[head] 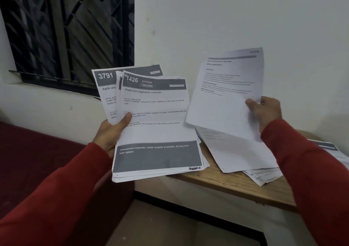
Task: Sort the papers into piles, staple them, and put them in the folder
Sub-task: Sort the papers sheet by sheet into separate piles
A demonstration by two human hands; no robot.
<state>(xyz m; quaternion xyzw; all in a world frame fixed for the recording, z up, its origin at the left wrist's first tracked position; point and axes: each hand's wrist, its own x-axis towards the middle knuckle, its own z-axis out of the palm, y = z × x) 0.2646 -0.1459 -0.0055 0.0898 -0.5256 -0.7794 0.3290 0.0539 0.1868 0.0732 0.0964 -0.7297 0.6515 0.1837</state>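
Left hand (111,132): I am gripping a fanned stack of sheets (154,125) at frame centre, thumb pressing on the top page headed "1426". Right hand (264,111): I am pinching a single sheet (226,87), centre right, above loose papers (239,151) lying on the wooden table (226,183).

Left hand (110,130) holds fanned papers (154,125); right hand (266,111) pinches one sheet (224,93).

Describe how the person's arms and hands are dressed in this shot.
Both arms wear long red sleeves of plain, soft-looking fabric that end at the wrists. The left hand and right hand are bare: no gloves, and no rings, watch or bracelet show from this side. No print or logo shows on the sleeves.
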